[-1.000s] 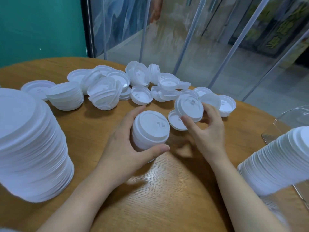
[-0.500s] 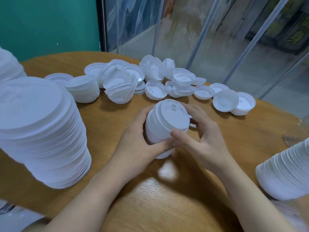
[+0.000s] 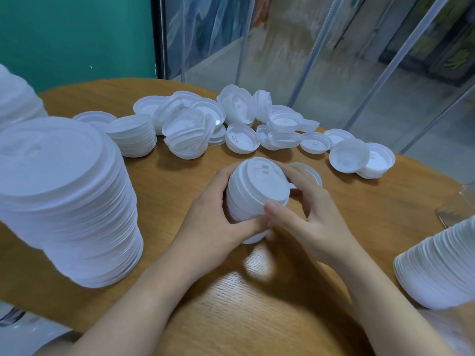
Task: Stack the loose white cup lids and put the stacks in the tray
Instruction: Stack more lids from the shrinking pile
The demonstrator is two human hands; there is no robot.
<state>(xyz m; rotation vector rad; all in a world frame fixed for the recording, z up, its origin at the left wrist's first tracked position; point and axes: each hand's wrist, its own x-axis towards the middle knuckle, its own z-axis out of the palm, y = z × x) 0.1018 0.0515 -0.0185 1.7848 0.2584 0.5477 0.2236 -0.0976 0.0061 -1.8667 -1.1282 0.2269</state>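
Both hands hold a short stack of white cup lids [image 3: 253, 191] tilted above the wooden table [image 3: 257, 304]. My left hand [image 3: 218, 222] grips its left side and bottom, thumb across the front. My right hand [image 3: 305, 217] curls round its right side, thumb on the front rim. Several loose white lids [image 3: 241, 137] lie scattered across the far part of the table, some upside down. A single lid [image 3: 312, 173] lies just behind my right fingers. At the right edge shows a corner of the clear tray [image 3: 466, 194].
A tall lid stack [image 3: 66, 201] stands at the near left, with another [image 3: 15, 98] behind it. A leaning stack [image 3: 442, 263] lies at the right edge. A short stack [image 3: 133, 134] sits far left. Glass panels and a teal wall rise behind the table.
My right hand brought a single lid from the pile onto the stack in my left hand, then closed round the stack. The view shifted left.
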